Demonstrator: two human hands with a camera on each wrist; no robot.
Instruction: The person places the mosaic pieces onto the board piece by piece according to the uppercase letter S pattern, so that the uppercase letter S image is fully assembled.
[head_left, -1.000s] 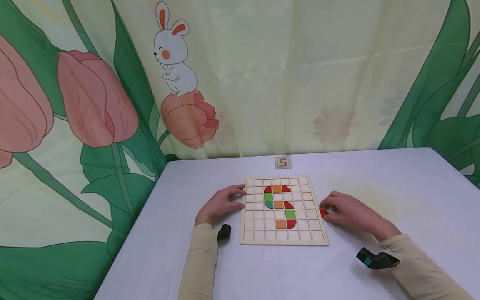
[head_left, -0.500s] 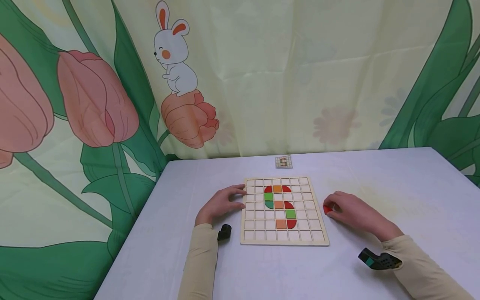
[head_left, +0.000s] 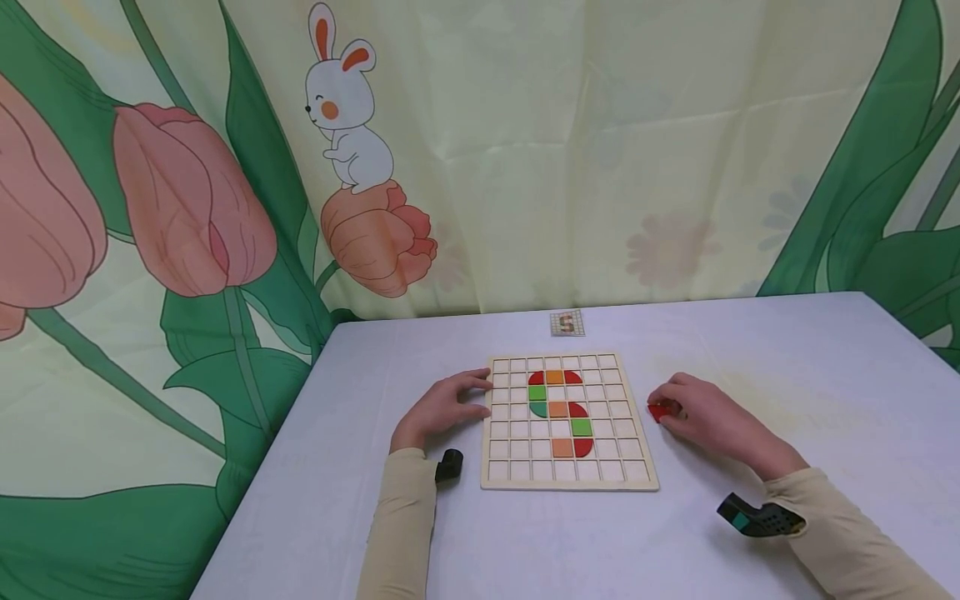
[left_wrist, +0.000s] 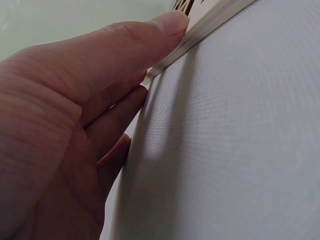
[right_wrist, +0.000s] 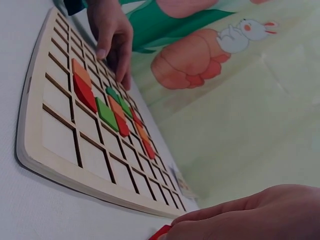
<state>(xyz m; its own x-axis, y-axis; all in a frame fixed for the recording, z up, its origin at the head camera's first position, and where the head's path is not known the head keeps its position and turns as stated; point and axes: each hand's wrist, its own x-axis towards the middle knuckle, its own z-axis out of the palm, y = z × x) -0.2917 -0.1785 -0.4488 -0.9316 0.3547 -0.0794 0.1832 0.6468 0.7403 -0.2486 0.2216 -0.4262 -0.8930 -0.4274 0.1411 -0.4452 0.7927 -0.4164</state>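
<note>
A wooden grid board (head_left: 517, 472) lies on the table, with red, orange and green tiles set in its cells in an S-like figure. My left hand (head_left: 446, 407) rests at the board's left edge, fingers extended. In the left wrist view its thumb (left_wrist: 170, 24) touches the board's rim. Just off the board's right side, my right hand (head_left: 701, 421) pinches a red tile (head_left: 657, 412) between thumb and fingers. Only a corner of that red tile (right_wrist: 161, 233) shows in the right wrist view; the fingers hide the rest.
Behind the board lies a small pattern card (head_left: 567, 323) showing a similar figure on a grid. A white cloth covers the table (head_left: 570, 542). A printed curtain (head_left: 525, 167) with tulips and a rabbit hangs behind its far edge.
My right hand has drawn the red tile slightly away from the board's right edge and shifted it a little farther back, turning it in the fingers. The left hand has stayed in place.
</note>
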